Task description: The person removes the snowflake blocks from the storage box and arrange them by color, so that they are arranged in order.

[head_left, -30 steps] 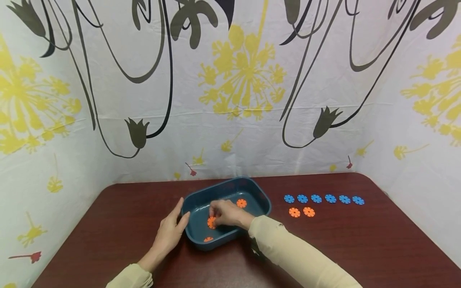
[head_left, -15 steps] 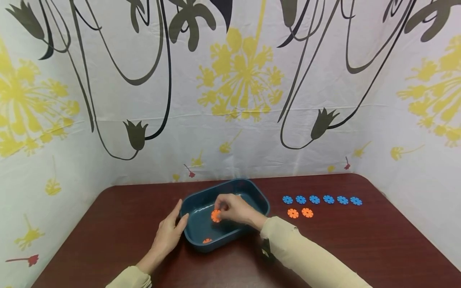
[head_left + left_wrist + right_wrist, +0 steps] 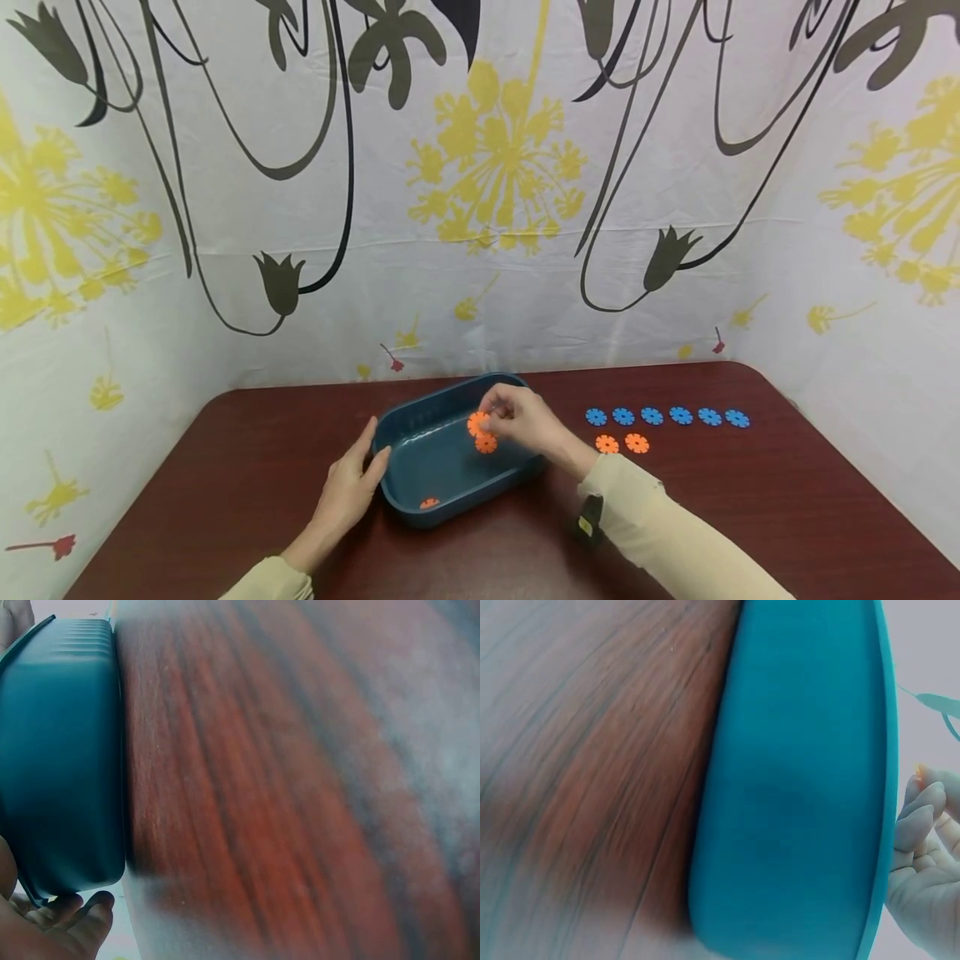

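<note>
A dark teal plastic basin [image 3: 420,450] sits slantwise on the table. My left hand [image 3: 351,483] grips its left end, thumb at the rim and fingers along the outside; the left wrist view catches the fingertips [image 3: 94,919] against the wall. Over the basin, my right hand [image 3: 525,421] pinches an orange notched disc [image 3: 477,423] between thumb and fingers. Just beneath it shows a second orange disc [image 3: 486,442], overlapping it in this view. Another orange disc [image 3: 429,503] peeks out behind the near wall, partly hidden. In the right wrist view, curled fingers [image 3: 919,817] appear beyond the rim.
Right of the basin, several blue notched discs [image 3: 652,416] form a row on the dark red wooden table [image 3: 247,467]. Two orange discs [image 3: 637,443] lie in front of that row, close to my right wrist. A patterned white cloth [image 3: 480,325] encloses the back and sides.
My right hand has lifted the pinched orange disc from the basin floor and moved it right and back, toward the far rim. The left hand keeps its place on the basin.
</note>
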The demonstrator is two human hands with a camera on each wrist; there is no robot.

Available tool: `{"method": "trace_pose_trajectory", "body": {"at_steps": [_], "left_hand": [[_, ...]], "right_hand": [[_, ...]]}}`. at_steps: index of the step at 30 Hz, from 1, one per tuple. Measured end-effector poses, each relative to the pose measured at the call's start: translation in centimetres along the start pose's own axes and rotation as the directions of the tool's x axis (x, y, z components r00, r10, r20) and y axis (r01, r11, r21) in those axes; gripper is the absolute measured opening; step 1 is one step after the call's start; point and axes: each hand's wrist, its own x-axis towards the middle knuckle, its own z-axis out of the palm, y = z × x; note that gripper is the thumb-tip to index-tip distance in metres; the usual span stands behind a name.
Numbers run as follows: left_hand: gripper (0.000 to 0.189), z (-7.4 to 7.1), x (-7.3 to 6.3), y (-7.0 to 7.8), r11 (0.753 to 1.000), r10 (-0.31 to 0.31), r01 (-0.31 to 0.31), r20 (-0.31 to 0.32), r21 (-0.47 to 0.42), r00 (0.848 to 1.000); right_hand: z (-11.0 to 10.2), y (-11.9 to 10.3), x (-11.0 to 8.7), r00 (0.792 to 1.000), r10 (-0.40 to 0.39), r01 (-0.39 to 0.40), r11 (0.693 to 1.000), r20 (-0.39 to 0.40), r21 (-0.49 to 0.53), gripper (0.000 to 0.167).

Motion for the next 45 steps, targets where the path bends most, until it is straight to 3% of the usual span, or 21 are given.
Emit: {"method": "trace_pose_trajectory", "body": {"at_steps": [5,10,15,22,35,45], "left_hand": [[0.061,0.0,0.0,0.0,1.000,0.003,-0.003,-0.004,0.003,1.000],[0.061,0.0,0.1,0.1,1.000,0.003,-0.003,-0.004,0.003,1.000],[0.061,0.1,0.1,0.2,1.000,0.000,0.000,-0.004,-0.001,1.000],[0.061,0.1,0.0,0.2,1.000,-0.008,0.008,-0.005,0.002,1.000],[0.061,0.0,-0.1,0.2,1.000,-0.019,0.019,0.000,0.004,1.000],[0.061,0.0,-0.1,0.1,1.000,-0.008,0.008,-0.011,0.000,1.000]], "right_hand": [[-1.7,0.7,-0.8,0.999,0.002,0.001,0.998,-0.047,0.060,0.012],[-3.7,1.8,-1.7,0.990,0.070,-0.054,0.990,-0.124,0.128,0.017],[-5.7,3.1,-3.2,0.956,0.185,-0.150,0.975,-0.226,0.161,0.021],[-8.4,5.6,-5.9,0.917,0.290,-0.248,0.952,-0.275,0.177,0.026],[-12.4,9.9,-10.2,0.870,0.342,-0.354,0.935,-0.356,0.032,0.030],[-13.6,11.4,-11.7,0.847,0.394,-0.433,0.901,-0.356,-0.031,0.027]]}}
